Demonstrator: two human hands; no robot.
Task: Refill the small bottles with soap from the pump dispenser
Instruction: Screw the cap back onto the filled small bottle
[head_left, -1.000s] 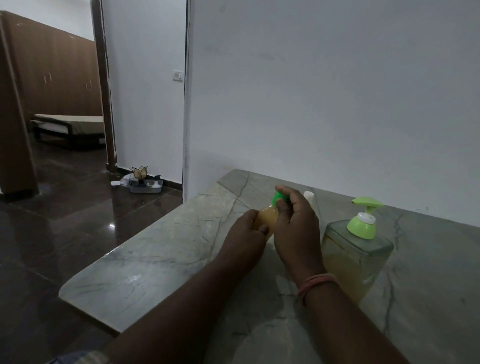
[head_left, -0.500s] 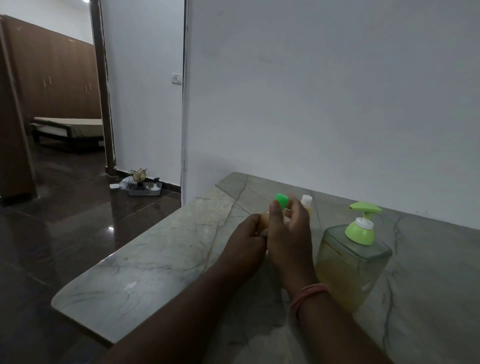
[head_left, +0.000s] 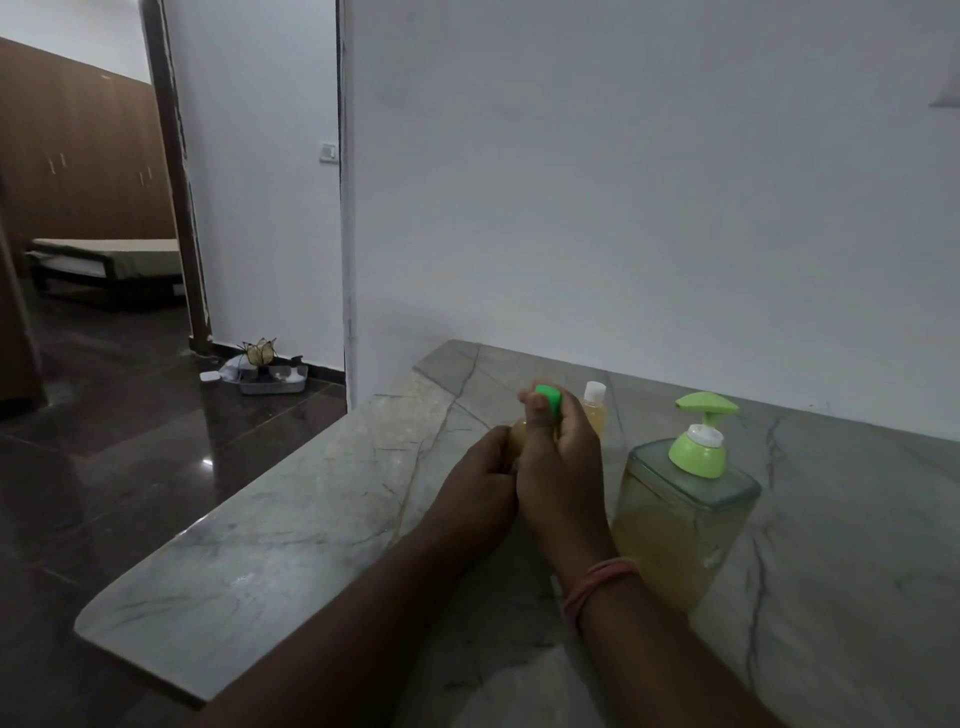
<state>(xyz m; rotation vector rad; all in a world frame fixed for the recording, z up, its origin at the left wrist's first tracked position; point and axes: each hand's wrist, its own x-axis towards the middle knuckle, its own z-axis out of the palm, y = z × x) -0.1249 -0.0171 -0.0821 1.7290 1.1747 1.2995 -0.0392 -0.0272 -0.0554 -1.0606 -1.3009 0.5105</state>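
On the marble table (head_left: 270, 561), left of centre, the left hand (head_left: 480, 475) wraps around the body of a small bottle (head_left: 518, 435) of amber liquid, holding it roughly upright just above the table. Directly over it, the right hand (head_left: 558, 457) pinches the bottle's green cap (head_left: 549, 396) between thumb and fingers; whether the cap is seated or already free I cannot tell. The bottle's long axis runs up into the right hand, so any twist or lift would follow that line. Just behind the right hand stands a second small bottle (head_left: 594, 410) with a white cap, closed. Further right, near the right wrist, sits the pump dispenser (head_left: 685, 514), its nozzle pointing right, away from the held bottle.
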